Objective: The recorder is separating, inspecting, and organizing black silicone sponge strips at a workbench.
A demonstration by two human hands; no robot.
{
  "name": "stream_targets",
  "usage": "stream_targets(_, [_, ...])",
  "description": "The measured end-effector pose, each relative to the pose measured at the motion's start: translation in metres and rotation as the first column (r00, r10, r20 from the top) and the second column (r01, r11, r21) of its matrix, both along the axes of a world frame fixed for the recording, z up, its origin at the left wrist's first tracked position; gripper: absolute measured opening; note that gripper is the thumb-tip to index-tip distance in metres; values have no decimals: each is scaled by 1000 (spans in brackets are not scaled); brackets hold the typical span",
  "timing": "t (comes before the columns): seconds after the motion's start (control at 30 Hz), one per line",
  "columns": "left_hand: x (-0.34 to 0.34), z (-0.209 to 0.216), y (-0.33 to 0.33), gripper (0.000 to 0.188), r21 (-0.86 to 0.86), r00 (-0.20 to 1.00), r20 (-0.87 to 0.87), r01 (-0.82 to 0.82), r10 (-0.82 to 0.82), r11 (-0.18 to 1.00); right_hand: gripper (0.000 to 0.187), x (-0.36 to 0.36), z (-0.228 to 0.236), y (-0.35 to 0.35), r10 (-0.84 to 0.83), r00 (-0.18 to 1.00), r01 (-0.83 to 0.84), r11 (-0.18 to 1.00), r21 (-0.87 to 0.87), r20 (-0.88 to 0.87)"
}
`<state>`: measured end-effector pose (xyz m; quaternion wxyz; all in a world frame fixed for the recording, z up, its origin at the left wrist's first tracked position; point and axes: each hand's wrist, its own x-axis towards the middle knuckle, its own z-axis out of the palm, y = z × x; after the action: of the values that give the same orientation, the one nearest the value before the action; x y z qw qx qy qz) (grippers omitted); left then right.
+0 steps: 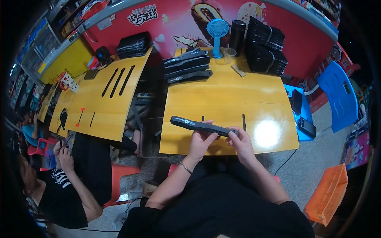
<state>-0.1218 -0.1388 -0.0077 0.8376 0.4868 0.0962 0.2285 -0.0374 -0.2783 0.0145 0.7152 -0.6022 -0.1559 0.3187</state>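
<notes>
A long black strap (188,123) with a rounded end and a small pale print spans the space between my hands, just above the near part of the yellow table (222,95). My left hand (201,142), with a bracelet on its wrist, grips the strap near its middle from below. At the strap's right end, the thumb and fingers of my right hand (241,143) are closed on it. A pile of similar black straps (186,67) lies at the table's back left. Two short dark strips, one of them a dark strip (244,122) right of the strap, mark the tabletop.
At the back stand a blue fan (218,33), a black cylinder (237,35), a clear cup (229,55) and tied black bundles (266,59). Phones (306,127) lie on a blue stool at right. A co-worker (59,186) sits left by another table (89,95) with three straps.
</notes>
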Motion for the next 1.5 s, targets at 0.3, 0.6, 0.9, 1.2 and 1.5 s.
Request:
stream_targets(0.3, [1, -26, 9, 59, -51, 998, 23, -60, 61, 997, 21, -9, -14, 5, 69, 987, -59, 996, -73, 143])
stream_targets(0.6, [1, -23, 15, 64, 4, 999, -34, 16, -16, 1000, 24, 11, -24, 7, 106, 940, -60, 987, -148, 324])
stream_targets(0.9, [-1, -4, 21, 75, -148, 995, 45, 96, -90, 984, 40, 187, -19, -47, 163, 224, 584, 767, -266, 961])
stream_targets(1.2, [-6, -15, 32, 44, -216, 988, 7, 150, -152, 965, 27, 236, -31, -82, 246, 664, 370, 712, -597, 706])
stream_targets(1.5, [0, -18, 32, 50, -298, 997, -7, 68, -73, 952, 15, 146, -31, -47, 134, 545, 364, 851, -377, 828])
